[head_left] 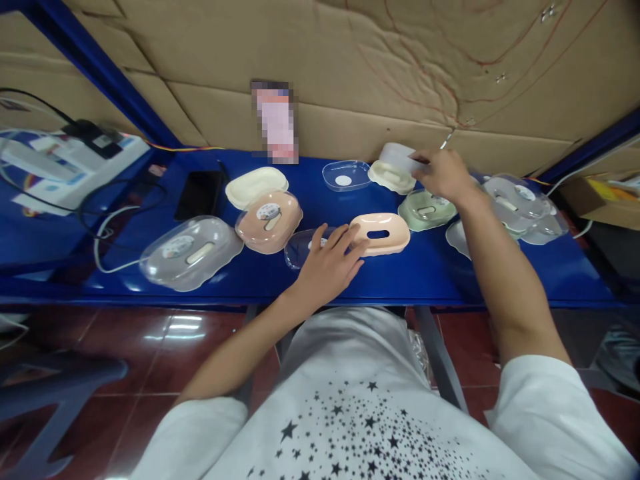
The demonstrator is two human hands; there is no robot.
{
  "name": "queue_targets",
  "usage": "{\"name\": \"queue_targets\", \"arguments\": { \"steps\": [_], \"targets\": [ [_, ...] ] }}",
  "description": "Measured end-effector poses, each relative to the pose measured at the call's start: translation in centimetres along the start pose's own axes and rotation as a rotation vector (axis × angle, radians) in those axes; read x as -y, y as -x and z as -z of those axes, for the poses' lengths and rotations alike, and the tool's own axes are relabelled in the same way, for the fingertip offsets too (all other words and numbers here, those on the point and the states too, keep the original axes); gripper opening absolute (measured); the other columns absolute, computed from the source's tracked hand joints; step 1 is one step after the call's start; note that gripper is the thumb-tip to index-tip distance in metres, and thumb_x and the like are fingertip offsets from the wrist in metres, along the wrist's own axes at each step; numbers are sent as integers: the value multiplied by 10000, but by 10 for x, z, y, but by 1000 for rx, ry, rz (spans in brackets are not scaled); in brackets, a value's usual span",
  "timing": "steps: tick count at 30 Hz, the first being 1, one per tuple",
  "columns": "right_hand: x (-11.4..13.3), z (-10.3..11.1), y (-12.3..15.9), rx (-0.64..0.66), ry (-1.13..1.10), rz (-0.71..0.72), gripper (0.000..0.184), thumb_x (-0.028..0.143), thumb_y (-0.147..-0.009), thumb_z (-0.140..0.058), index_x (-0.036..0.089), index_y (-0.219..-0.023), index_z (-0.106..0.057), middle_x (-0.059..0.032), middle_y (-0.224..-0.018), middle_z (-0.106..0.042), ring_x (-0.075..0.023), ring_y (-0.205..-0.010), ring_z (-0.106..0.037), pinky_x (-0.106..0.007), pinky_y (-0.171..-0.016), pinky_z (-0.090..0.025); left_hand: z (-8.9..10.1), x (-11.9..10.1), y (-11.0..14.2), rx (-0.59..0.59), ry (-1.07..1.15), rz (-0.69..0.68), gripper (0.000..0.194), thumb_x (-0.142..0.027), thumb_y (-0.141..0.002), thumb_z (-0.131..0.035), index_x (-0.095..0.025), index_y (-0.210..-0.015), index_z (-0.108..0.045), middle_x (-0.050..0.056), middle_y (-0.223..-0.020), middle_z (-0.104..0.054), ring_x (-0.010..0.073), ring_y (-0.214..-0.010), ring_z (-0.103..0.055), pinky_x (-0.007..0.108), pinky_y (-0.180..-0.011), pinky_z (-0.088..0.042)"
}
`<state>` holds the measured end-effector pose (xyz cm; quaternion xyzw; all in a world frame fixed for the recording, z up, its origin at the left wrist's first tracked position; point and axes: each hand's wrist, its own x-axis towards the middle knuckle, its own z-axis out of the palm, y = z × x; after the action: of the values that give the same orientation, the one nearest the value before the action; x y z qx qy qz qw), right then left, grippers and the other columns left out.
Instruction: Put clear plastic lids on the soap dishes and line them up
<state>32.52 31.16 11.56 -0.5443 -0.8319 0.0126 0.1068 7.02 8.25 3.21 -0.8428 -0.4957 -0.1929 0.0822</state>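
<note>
My left hand (330, 265) lies palm down with its fingers spread. Its fingertips rest over a clear oval lid (295, 252) and touch the left end of a peach oval dish (395, 244) with a slot in its middle. Farther back, my right hand (447, 175) is closed, thumb and fingers pinching the edge of a translucent white oval piece (397, 157). That piece is tilted above a cream dish (387, 179). Another clear lid (353, 177) with a round label lies left of the cream dish. Below my right hand sits a green dish with a clear lid (426, 211).
On the left are a grey lidded dish (193, 253), a pinkish lidded dish (270, 222), a cream oval piece (255, 187) and a black phone (199, 193). More lidded dishes (520, 200) stand beyond my right forearm. Cardboard (350, 120) backs the blue table (400, 283); cables (107, 233) run at left.
</note>
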Motion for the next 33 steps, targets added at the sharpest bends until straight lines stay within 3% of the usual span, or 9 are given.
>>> {"name": "queue_targets", "arguments": {
  "steps": [3,8,12,16,22,28,30,33],
  "targets": [
    [8,-11,-5,48,51,7,440,266,-967,-646,242,-1400,-719,-103,-1339,-783,-361,-1270,-700,-527,-1128,-495,-4,2,-6,-12,0,2,302,-230,-1084,-550,-211,-1347,-698,160,-1529,-660,349,-1386,-633,666,-1234,-390],
    [18,-32,-21,130,135,14,412,248,-925,-662,215,-1330,-732,-122,-1306,-791,-376,-1243,-706,-515,-1087,-475,-8,6,-5,-46,-17,49,284,-208,-1089,-524,-215,-1298,-717,157,-1474,-695,342,-1353,-659,672,-1224,-401],
    [20,-42,-28,125,237,36,523,412,-930,-719,186,-1400,-684,-184,-1397,-730,-412,-1304,-646,-565,-1103,-441,-10,8,-6,-61,5,86,292,-194,-1083,-520,-213,-1288,-727,165,-1468,-697,345,-1342,-666,670,-1224,-403],
    [25,-49,-39,154,311,-4,601,525,-905,-771,123,-1349,-724,-249,-1448,-671,-458,-1337,-608,-601,-1114,-420,-10,8,-8,-56,41,107,306,-178,-1062,-539,-221,-1303,-723,168,-1480,-687,353,-1342,-661,681,-1222,-395],
    [29,-47,-45,230,358,-6,527,424,-868,-829,107,-1285,-767,-225,-1345,-733,-433,-1269,-660,-573,-1130,-396,-10,9,-9,-24,24,134,328,-182,-1071,-521,-218,-1345,-698,166,-1531,-662,356,-1354,-660,685,-1221,-386],
    [35,-52,-47,238,425,31,492,529,-881,-808,131,-1169,-788,-181,-1296,-757,-445,-1321,-614,-632,-1154,-341,-11,8,-17,17,0,179,535,-180,-1058,-556,-179,-1592,-524,229,-1731,-424,421,-1531,-522,802,-1246,-285],
    [40,-45,-48,209,383,43,486,550,-901,-782,126,-1139,-777,-178,-1259,-764,-432,-1290,-620,-642,-1153,-337,-7,7,-14,-1,-4,182,551,-206,-1062,-567,-185,-1610,-510,229,-1742,-404,435,-1551,-496,813,-1251,-266],
    [49,-20,-33,104,295,59,487,501,-945,-736,73,-1177,-734,-243,-1327,-718,-419,-1289,-584,-641,-1172,-305,4,4,1,-76,8,185,558,-241,-1063,-593,-214,-1614,-510,210,-1695,-488,408,-1511,-546,747,-1284,-292]
  ]
}}
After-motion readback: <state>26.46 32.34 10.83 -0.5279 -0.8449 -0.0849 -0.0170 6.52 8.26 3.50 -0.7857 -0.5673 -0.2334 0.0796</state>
